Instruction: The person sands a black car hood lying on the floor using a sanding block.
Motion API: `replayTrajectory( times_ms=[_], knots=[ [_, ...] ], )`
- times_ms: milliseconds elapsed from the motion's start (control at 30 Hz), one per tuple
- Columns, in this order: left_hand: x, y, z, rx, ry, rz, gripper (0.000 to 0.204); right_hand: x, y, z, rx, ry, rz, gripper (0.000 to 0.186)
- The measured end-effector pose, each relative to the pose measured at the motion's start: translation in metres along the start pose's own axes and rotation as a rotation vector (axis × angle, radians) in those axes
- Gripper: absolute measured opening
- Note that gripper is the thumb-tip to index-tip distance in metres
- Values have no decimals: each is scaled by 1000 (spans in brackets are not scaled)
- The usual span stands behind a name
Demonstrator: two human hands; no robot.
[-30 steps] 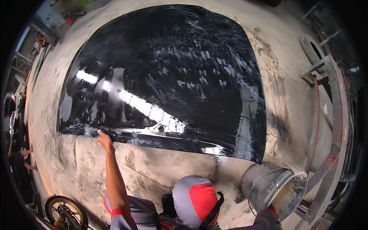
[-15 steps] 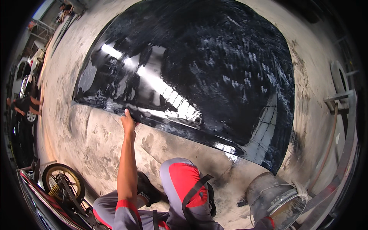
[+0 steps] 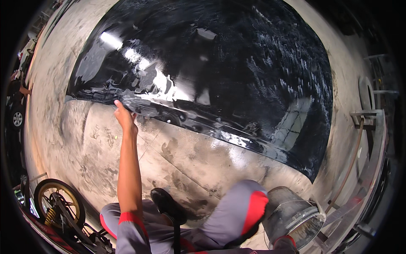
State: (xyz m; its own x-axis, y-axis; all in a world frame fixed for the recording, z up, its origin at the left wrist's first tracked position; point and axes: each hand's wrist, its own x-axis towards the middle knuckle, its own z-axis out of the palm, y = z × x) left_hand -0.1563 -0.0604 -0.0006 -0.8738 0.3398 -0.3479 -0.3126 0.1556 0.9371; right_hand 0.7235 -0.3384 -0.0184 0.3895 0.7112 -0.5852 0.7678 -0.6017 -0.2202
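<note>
A large glossy black car hood (image 3: 228, 72), wet and streaked with whitish smears, lies across the upper middle. My left hand (image 3: 125, 116) is closed on its near edge, left of centre, with the thumb on top and the fingers curled beneath. At the lower right, my right sleeve's red cuff (image 3: 285, 241) reaches the mouth of a dark, dirty bucket (image 3: 281, 211). The right hand itself does not show. The bucket leans with its opening toward me, and its inside is only partly visible.
The concrete floor (image 3: 169, 156) has damp, dark patches. A motorcycle wheel (image 3: 59, 203) with a gold rim stands at the lower left. Along the right runs a metal frame (image 3: 372, 169). A person's arm (image 3: 24, 89) and a car wheel (image 3: 17, 119) show at the far left.
The view has shifted, with the hood's near edge now higher in it. My left hand keeps its grip on that edge. My knee has swung right, and my right cuff now overlaps the bucket's mouth.
</note>
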Motion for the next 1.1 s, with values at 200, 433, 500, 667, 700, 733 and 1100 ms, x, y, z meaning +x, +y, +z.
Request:
replayTrajectory(
  times_ms=[200, 433, 500, 667, 700, 733, 1100],
  knots=[
    [145, 45, -60, 181, 109, -109, 68, -59, -15, -7, 26, -66, -161, 28],
    [191, 20, -86, -34, 14, 232, 40, -140, -50, -38, 3, -162, -480, 26],
    [181, 6, -72, -161, 25, 276, 35, -166, -66, -43, -19, -104, -540, 25],
    [181, 8, -67, -255, 53, 364, 27, -188, -58, -32, 106, 20, -377, 28],
    [180, 13, -74, -270, 61, 376, 26, -188, -70, -26, 8, 49, -417, 33],
    [171, 16, -64, -272, 42, 388, 25, -191, -63, -25, -249, 158, -604, 33],
    [156, 26, -62, -236, 74, 347, 27, -224, -104, 37, -207, -37, 52, 46]
  ],
)
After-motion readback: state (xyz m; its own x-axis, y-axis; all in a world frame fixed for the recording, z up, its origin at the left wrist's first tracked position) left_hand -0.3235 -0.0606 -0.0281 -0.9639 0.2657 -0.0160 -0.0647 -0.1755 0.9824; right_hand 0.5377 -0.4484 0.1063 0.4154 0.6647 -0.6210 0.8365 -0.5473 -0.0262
